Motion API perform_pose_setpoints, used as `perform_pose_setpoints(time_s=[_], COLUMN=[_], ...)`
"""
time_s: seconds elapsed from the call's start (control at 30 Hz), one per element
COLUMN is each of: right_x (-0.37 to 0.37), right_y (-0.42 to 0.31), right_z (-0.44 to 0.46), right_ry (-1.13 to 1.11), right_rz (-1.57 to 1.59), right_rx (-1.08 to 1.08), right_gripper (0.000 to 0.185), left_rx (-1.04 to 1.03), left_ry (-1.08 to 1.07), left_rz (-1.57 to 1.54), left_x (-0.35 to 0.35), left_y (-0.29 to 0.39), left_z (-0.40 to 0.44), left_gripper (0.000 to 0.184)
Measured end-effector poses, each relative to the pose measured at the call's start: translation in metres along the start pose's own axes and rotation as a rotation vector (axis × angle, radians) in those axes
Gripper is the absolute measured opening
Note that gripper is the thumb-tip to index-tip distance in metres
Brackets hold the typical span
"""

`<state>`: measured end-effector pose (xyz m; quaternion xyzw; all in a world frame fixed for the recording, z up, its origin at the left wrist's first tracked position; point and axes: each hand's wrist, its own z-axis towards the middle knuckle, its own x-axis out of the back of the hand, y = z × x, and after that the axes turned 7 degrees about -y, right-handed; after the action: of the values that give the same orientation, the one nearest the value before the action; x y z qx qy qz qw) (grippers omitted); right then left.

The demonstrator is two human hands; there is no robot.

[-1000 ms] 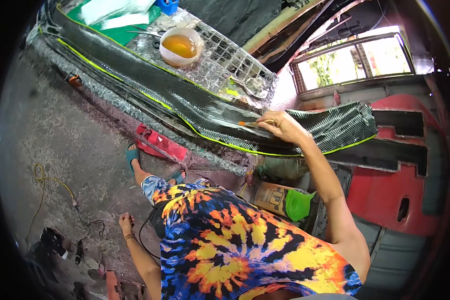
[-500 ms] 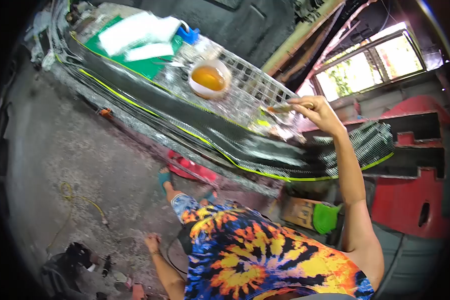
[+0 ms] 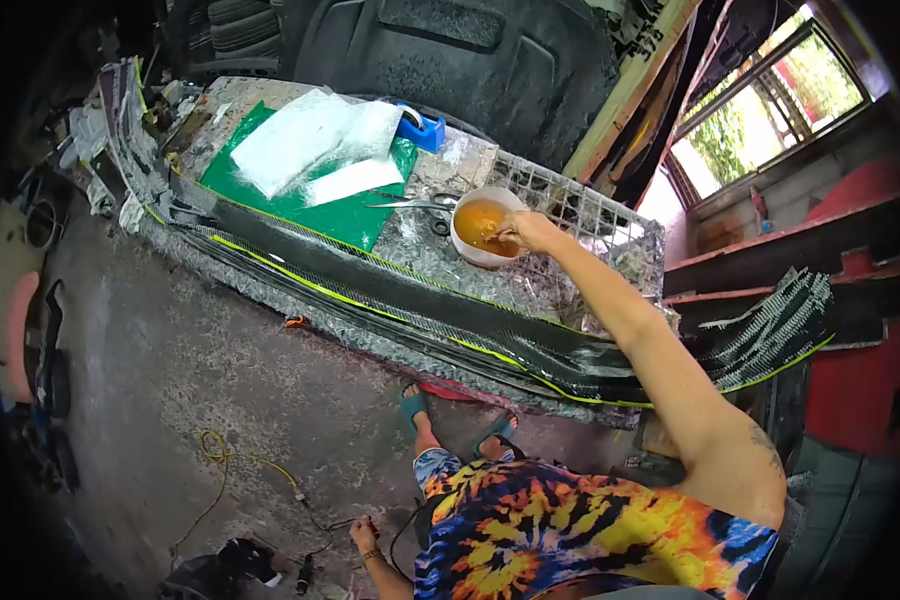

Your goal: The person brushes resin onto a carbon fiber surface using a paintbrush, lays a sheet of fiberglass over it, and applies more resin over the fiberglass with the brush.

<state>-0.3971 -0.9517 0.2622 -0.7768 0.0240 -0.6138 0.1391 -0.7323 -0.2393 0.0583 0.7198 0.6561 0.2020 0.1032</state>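
Note:
My right hand [image 3: 532, 232] pinches a brush, mostly hidden by the fingers, whose tip is down in a white bowl [image 3: 462, 243] of amber liquid [image 3: 482, 222]. Low beside my body hangs my left hand [image 3: 365, 535], fingers curled, with nothing visible in it. Left of the bowl lie scissors [image 3: 410, 204], partly beside a green sheet [image 3: 374, 232] that carries white fabric pieces [image 3: 310, 140]. Along the table's near side stretches a long black carbon-fibre part [image 3: 370, 285] edged with yellow-green tape. Its right end, with loose weave [image 3: 775, 325], extends past the table.
A blue tape dispenser [image 3: 425, 132] stands behind the green sheet. Wire mesh [image 3: 570, 195] covers the table's back right. A large black panel [image 3: 450, 70] leans behind. A yellow cord [image 3: 215, 455] trails over the floor, and red parts [image 3: 860, 395] stand at right.
My right hand has moved left from over the part's right section to the bowl, lowering the brush into it. The view has shifted. My left hand still hangs low.

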Motion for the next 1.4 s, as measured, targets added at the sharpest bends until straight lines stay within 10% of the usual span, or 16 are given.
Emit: perform_pose_setpoints(time_s=[0.07, 0.3, 0.6, 1.23, 1.4], right_x=[0.015, 0.048, 0.137, 0.108, 0.167], right_y=[0.002, 0.011, -0.064, -0.058, -0.082], right_z=[-0.013, -0.084, -0.414, -0.486, -0.465], right_ry=[-0.203, 0.280, 0.678, 0.567, 0.183], right_rz=[0.126, 0.572, 1.071, 0.632, 0.089], right_rx=[-0.093, -0.366, -0.550, -0.633, -0.531], right_gripper=[0.022, 0.025, 0.022, 0.016, 0.015], left_rx=[0.001, -0.071, -0.172, -0.156, -0.067], left_ry=[0.004, -0.132, -0.209, -0.157, -0.117], left_rz=[0.007, 0.073, 0.342, 0.322, 0.301], left_x=[-0.001, 0.004, -0.094, -0.098, -0.099], left_y=[0.016, 0.085, 0.159, 0.083, 0.058], left_z=[0.000, 0.047, -0.002, 0.011, -0.004], left_gripper=[0.018, 0.022, 0.021, 0.022, 0.022])
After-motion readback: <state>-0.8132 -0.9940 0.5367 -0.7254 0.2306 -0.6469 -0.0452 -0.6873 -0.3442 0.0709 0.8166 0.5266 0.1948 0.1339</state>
